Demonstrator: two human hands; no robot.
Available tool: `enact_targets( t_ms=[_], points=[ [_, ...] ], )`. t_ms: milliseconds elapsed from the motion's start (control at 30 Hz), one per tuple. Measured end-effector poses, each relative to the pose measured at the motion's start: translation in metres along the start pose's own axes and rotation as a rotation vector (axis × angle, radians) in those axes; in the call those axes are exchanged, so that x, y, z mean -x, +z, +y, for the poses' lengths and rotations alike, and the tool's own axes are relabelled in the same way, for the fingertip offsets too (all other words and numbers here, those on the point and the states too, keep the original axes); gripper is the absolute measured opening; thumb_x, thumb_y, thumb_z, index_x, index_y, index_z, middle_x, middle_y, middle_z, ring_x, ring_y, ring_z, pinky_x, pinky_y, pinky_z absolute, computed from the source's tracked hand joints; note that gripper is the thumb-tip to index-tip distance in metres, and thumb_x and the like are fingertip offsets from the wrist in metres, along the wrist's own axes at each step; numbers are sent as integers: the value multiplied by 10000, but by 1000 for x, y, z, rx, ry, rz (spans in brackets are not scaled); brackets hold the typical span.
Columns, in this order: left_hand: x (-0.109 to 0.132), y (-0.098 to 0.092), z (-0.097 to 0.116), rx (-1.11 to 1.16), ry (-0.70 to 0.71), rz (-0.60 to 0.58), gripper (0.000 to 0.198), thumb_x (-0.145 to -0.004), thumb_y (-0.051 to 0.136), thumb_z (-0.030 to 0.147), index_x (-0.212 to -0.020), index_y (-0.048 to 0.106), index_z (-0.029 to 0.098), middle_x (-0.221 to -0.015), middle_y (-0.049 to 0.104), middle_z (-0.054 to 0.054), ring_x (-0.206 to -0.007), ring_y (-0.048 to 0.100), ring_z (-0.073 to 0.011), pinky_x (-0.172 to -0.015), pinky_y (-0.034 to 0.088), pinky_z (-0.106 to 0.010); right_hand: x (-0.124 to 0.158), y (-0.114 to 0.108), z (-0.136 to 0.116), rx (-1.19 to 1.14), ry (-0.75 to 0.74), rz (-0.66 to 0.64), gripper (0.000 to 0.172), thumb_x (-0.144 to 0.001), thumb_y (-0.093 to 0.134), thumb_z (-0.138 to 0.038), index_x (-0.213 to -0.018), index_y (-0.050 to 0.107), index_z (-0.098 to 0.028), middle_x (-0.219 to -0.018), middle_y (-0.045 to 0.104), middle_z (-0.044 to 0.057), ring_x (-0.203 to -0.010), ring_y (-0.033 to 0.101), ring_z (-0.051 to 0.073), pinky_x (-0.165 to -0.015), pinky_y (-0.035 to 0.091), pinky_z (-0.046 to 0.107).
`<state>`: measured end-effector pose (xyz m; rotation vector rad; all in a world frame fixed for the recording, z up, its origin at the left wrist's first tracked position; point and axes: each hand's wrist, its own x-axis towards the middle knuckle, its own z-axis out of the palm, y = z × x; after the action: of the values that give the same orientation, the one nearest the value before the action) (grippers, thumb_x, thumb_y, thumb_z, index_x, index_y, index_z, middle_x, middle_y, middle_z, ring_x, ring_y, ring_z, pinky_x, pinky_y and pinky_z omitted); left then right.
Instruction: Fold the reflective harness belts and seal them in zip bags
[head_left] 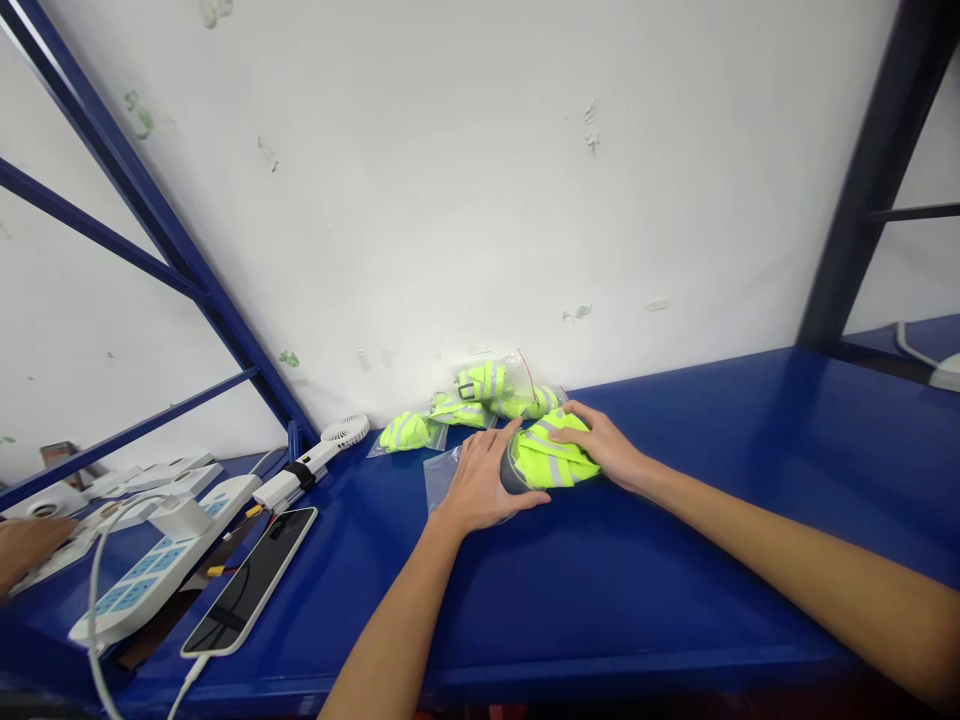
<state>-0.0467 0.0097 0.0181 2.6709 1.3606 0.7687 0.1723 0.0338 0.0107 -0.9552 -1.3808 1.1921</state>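
Note:
A folded neon-yellow reflective vest [559, 455] with grey stripes lies bunched between my hands over the blue shelf. My right hand [604, 448] grips its right side, thumb and fingers closed on the fabric. My left hand [484, 482] is curled around the dark left end of the bundle. A clear plastic bag [440, 474] runs out from under that hand to the left, and the hand holds it at the bundle. How far the vest sits inside the bag cannot be made out. Just behind are several bagged yellow vests [484, 382], piled against the wall.
A white handheld fan [345, 432] lies left of the pile. Nearer stand a phone [251, 580] on a charging cable and a white power strip [165, 560]. Blue frame posts [225, 330] rise at left and right. Another person's hand [30, 548] shows at the far left.

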Motion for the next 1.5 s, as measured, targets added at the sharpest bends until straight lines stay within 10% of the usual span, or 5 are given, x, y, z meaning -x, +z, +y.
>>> enact_targets(
  t_ms=[733,933,1167,1367,1500],
  points=[
    [-7,5,3,176,-6,-20,1206,-491,787,673,-1477,221,272,-1424,441,-115,-1301,406,-349,-1064,323,-505,24,13,-10,545,-484,-14,308,-789,664,-319,-1038,513,-219,-857,596,-4,-700,565,160,-635,448,272],
    [-7,-4,3,209,2,-99,867,-464,820,630,-1177,545,220,-1122,628,-65,-1102,565,-299,-1041,352,-467,30,13,-9,613,-710,-124,312,-782,659,-285,-1060,533,-218,-954,648,48,-800,628,203,-714,478,307],
    [-6,-1,4,158,-2,-9,903,-460,817,641,-1187,480,223,-1139,596,-74,-1111,545,-304,-977,390,-443,25,10,-12,573,-529,-144,344,-765,668,-320,-1058,511,-232,-1187,597,72,-1015,599,241,-833,469,345],
    [-6,7,1,85,6,49,943,-462,804,663,-1216,436,233,-1151,569,-81,-1117,530,-318,-984,369,-466,24,11,-14,613,-408,-164,308,-776,652,-390,-995,505,-231,-750,562,-33,-602,488,141,-537,389,247],
    [-5,9,1,55,-12,58,994,-453,799,676,-1243,402,220,-1199,553,-104,-1136,517,-331,-979,367,-480,24,15,-13,587,-451,-95,328,-764,657,-359,-1041,541,-227,-847,608,-9,-632,503,140,-583,409,259]
  ],
)
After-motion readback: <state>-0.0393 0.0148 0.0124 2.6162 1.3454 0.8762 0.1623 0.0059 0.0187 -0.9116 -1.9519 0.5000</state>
